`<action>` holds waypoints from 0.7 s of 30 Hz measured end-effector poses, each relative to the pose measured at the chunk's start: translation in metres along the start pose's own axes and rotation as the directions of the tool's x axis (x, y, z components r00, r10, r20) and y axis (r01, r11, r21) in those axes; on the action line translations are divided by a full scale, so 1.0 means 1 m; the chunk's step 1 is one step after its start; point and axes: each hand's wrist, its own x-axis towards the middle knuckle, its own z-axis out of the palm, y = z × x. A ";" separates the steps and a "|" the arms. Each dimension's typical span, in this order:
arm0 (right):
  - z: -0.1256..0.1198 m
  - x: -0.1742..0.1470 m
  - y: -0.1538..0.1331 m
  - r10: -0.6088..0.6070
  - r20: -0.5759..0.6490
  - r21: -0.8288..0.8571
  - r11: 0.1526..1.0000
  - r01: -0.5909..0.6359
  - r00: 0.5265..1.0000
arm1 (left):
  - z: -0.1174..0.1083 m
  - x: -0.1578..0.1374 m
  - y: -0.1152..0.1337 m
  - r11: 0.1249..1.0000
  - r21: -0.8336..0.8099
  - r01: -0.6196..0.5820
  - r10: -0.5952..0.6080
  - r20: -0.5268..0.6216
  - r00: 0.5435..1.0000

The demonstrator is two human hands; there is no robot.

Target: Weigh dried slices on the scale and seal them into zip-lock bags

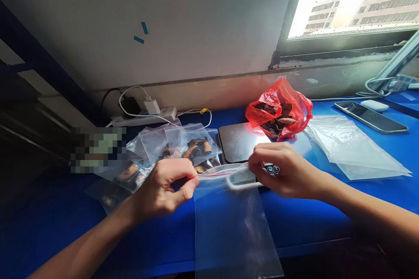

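Note:
A clear zip-lock bag [229, 226] with a red seal line hangs between my two hands, with nothing visible inside it. My left hand [173, 185] pinches the left end of its top edge, and my right hand [278, 168] pinches the right end. The mouth looks slightly parted. Just behind my right hand lies a flat kitchen scale [240, 141] with a metal plate, its buttons partly covered by that hand. Several filled zip-lock bags [196, 146] holding dark brown dried pieces are piled beyond my left hand.
An open red plastic bag [281, 107] of dark dried pieces stands behind the scale. To the right lie a stack of flat clear bags [353, 146], a phone [369, 117] and a white case [375, 105]. A power strip [144, 117] with cables runs along the wall.

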 end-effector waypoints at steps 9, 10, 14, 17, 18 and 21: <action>0.004 0.000 0.002 0.033 -0.054 0.061 0.998 -0.030 0.998 | 0.005 0.000 -0.003 0.987 0.006 0.159 -0.157 -0.135 0.978; 0.005 0.000 0.002 0.039 -0.042 0.066 0.997 -0.036 0.998 | 0.005 0.000 -0.003 0.989 0.008 0.147 -0.144 -0.136 0.980; 0.011 0.000 0.002 0.043 -0.028 0.053 0.998 -0.042 0.999 | 0.006 0.000 -0.002 0.995 -0.008 0.098 -0.098 -0.122 0.988; 0.012 -0.001 0.002 0.045 -0.037 0.008 0.999 -0.045 0.998 | 0.008 -0.001 -0.003 0.992 0.010 0.127 -0.124 -0.155 0.980; 0.012 -0.001 0.002 0.045 -0.039 -0.008 0.999 -0.045 0.998 | 0.008 -0.001 -0.003 0.990 0.020 0.141 -0.135 -0.181 0.974; 0.011 -0.002 0.005 0.031 -0.050 -0.067 0.997 -0.035 0.998 | 0.008 -0.002 -0.005 0.985 0.030 0.172 -0.160 -0.232 0.959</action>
